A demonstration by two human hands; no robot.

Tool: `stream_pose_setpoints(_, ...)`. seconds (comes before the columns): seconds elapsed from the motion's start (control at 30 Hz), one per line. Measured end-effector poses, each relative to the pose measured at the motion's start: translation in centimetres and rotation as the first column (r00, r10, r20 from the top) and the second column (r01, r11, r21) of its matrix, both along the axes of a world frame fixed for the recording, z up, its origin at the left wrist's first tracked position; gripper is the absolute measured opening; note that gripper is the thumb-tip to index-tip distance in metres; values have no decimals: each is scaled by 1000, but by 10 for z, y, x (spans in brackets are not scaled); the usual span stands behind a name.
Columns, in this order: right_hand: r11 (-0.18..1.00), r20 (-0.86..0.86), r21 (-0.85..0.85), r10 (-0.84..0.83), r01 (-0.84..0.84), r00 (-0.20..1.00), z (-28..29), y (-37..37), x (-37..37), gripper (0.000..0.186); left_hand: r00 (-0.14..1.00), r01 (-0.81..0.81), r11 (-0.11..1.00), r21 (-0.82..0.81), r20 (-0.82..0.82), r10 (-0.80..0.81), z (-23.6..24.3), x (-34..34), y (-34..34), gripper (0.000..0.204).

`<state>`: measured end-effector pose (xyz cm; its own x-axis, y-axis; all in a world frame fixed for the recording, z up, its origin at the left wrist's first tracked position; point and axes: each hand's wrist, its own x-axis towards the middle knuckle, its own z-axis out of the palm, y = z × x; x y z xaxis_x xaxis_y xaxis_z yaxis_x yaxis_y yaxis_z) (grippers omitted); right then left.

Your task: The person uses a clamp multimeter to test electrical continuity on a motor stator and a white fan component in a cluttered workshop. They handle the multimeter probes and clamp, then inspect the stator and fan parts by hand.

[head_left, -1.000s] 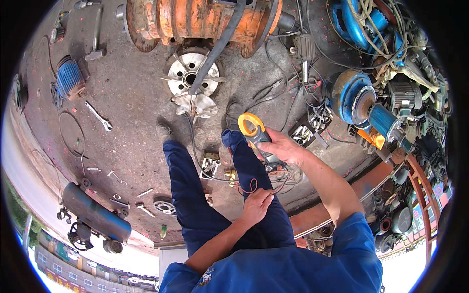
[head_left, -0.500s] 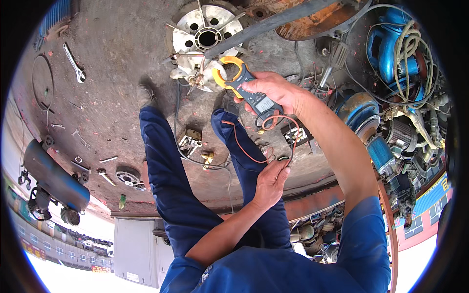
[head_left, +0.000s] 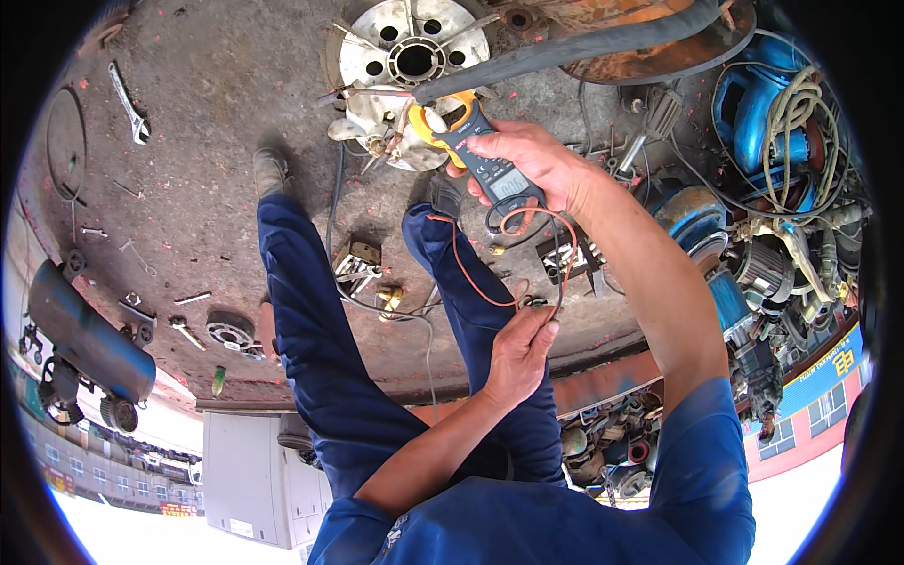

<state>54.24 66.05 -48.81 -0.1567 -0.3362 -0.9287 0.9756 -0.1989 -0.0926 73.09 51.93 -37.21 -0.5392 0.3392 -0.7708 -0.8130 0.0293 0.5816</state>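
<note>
My right hand (head_left: pixel 527 162) grips a clamp meter (head_left: pixel 497 168), its thumb on the dark body below the yellow jaws. The jaws overlap the pale metal part (head_left: pixel 391 127) below a round spoked metal wheel (head_left: pixel 414 58), near the end of a thick black hose (head_left: pixel 565 52); I cannot tell whether they encircle anything. The meter's small screen faces up. Red and black test leads (head_left: pixel 463 268) loop down from it to my left hand (head_left: pixel 521 353), whose fingers are closed on them above my right thigh. The lead tips are hidden.
An adjustable wrench (head_left: pixel 129 105) lies at the far left. Between my legs stand a box of metal parts (head_left: pixel 358 264) and a brass-coloured fitting (head_left: pixel 389 299). Blue machinery with coiled rope (head_left: pixel 789 113) crowds the right. A blue-black tank (head_left: pixel 89 330) sits at the left.
The clamp meter has shifted slightly in my right hand's grip, its jaws now closer to the black hose's end. The screen reading differs. My left hand stays on the leads; the view has shifted slightly.
</note>
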Motion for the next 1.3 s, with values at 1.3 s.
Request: stream_pose_setpoints(1.3,990,-11,49,-129,130,992,-5,-24,-1,40,738,-508,847,-158,428,522,-86,-13,-50,30)
